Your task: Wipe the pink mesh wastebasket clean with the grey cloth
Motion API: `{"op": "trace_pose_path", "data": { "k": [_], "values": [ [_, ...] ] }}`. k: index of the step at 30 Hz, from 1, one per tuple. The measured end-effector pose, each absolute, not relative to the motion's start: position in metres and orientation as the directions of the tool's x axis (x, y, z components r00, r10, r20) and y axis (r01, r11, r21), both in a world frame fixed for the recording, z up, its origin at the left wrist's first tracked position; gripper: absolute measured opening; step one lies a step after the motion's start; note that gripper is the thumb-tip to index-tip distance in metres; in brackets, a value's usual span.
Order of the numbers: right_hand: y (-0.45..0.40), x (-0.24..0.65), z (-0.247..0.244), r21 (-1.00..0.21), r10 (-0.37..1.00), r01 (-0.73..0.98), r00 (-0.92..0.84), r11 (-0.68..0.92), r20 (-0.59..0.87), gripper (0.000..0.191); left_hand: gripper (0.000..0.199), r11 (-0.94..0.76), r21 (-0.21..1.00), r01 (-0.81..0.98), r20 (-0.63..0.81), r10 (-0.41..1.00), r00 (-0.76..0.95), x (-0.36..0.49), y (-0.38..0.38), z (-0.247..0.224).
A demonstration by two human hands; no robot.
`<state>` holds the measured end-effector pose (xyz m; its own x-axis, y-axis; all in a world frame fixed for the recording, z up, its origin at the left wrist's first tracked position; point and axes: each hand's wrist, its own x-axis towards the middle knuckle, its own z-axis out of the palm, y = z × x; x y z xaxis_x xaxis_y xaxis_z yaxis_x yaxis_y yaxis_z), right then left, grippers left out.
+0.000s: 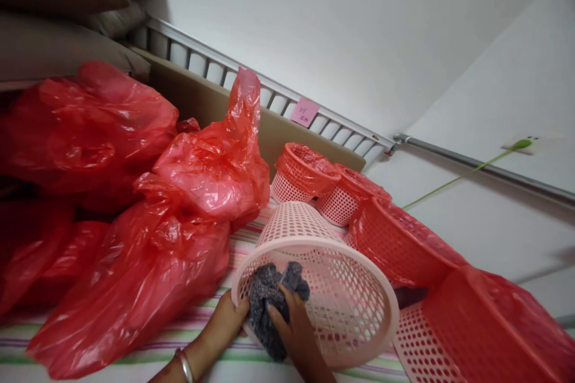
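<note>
At lower centre, my right hand [291, 316] is clutching the grey cloth [264, 293] near the inner wall of the pink basket [294, 224], whose long axis is running up-frame; my left hand [236, 314] is gripping its rim [354, 254].

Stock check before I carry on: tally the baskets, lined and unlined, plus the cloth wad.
Red-plastic-lined, pale-pink perforated baskets: 4
Unlined, pale-pink perforated plastic basket: 1
Crumpled dark-grey cloth wad: 1
Total: 6

Grey cloth [264, 296] in right fingers [294, 306], inside pink basket [314, 243]
</note>
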<state>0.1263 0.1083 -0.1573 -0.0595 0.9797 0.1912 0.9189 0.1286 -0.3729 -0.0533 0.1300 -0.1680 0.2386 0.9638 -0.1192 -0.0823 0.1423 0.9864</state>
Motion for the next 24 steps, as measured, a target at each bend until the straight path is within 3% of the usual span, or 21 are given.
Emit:
{"op": "trace_pose_path", "data": {
  "k": [3,5,10,15,24],
  "values": [
    [0.101,0.133,-0.161,-0.376,0.968,0.899,-0.159,0.223,0.194,0.068,0.047,0.041,0.992,-0.116,-0.014,0.976,0.218,-0.061,0.133,-0.155],
    [0.104,0.131,-0.163,-0.317,0.976,0.928,-0.156,0.197,0.15,0.064,0.043,0.0,0.995,-0.103,0.021,0.979,0.205,-0.067,0.135,-0.147],
    [0.145,0.12,-0.159,-0.203,0.985,0.972,-0.086,0.115,0.148,0.039,0.029,0.216,0.976,-0.016,-0.207,0.95,0.233,-0.069,0.135,-0.142],
    [0.226,0.122,-0.159,-0.116,0.962,0.992,-0.02,0.054,0.272,0.038,0.03,0.244,0.97,-0.009,-0.234,0.94,0.248,-0.064,0.137,-0.153],
    [0.294,0.134,-0.167,-0.189,0.975,0.98,-0.018,0.062,0.223,0.034,0.044,0.217,0.976,-0.03,-0.201,0.94,0.274,-0.057,0.137,-0.166]
  ]
}}
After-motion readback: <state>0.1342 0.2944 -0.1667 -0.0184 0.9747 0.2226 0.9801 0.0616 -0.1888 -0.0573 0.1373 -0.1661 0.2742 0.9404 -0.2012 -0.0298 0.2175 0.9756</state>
